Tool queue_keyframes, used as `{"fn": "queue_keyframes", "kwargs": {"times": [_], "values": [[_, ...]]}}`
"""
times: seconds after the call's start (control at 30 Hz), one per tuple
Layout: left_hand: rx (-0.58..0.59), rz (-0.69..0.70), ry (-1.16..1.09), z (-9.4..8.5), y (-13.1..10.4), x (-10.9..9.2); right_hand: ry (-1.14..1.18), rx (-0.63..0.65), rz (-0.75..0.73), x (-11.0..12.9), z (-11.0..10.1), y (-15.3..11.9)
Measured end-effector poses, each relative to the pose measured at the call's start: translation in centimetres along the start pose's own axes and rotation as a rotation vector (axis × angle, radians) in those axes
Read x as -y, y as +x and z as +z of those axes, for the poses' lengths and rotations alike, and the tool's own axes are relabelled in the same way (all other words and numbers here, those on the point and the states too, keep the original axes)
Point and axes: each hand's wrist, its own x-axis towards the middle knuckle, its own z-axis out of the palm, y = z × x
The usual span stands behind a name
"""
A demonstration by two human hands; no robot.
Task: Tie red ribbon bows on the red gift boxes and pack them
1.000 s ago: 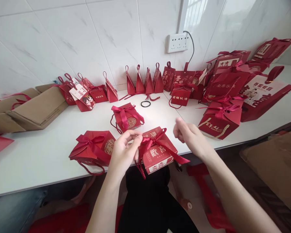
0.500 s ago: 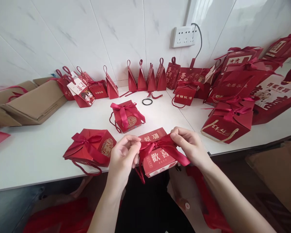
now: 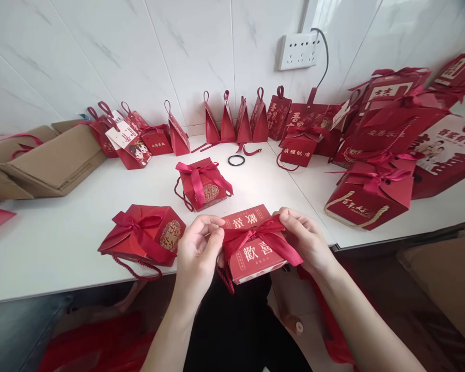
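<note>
A red box with gold and white characters [image 3: 251, 256] lies at the table's front edge, partly over it. Across its top runs a red satin ribbon [image 3: 269, 231], tied in a bow at the middle. My left hand [image 3: 201, 248] pinches the bow's left loop between thumb and fingers. On the other side, my right hand [image 3: 304, 235] has its fingers closed on the right loop, with a ribbon tail hanging below. A twisted red cord [image 3: 227, 279] hangs at the box's lower left.
Bowed red boxes stand left [image 3: 139, 235] and behind [image 3: 205, 183]. A black ring [image 3: 236, 160] lies farther back. Slim red boxes [image 3: 259, 121] line the wall. Brown cardboard [image 3: 54, 160] is at left; stacked red boxes [image 3: 372, 191] fill the right.
The view has shifted slightly. My right hand has moved a little rightward with the ribbon, and the bow's loops look spread wider. Both hands keep their hold.
</note>
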Motion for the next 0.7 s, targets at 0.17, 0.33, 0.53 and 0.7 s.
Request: {"fn": "queue_keyframes", "kwargs": {"times": [0.17,0.33,0.53,0.7], "values": [[0.006,-0.007,-0.003,-0.1,-0.1,0.0,-0.067,-0.004,0.156,0.5,0.0,0.6],[0.08,-0.062,-0.08,-1.0,-0.9,-0.6,-0.375,-0.233,-0.092,1.7,-1.2,-0.8],[-0.055,0.068,0.025,-1.9,-0.8,-0.3,-1.062,-0.343,-0.885,3.0,2.6,-5.5],[0.01,0.155,0.146,-1.4,0.7,-0.8,-1.575,-0.054,-1.075,0.3,7.1,-4.8]]}}
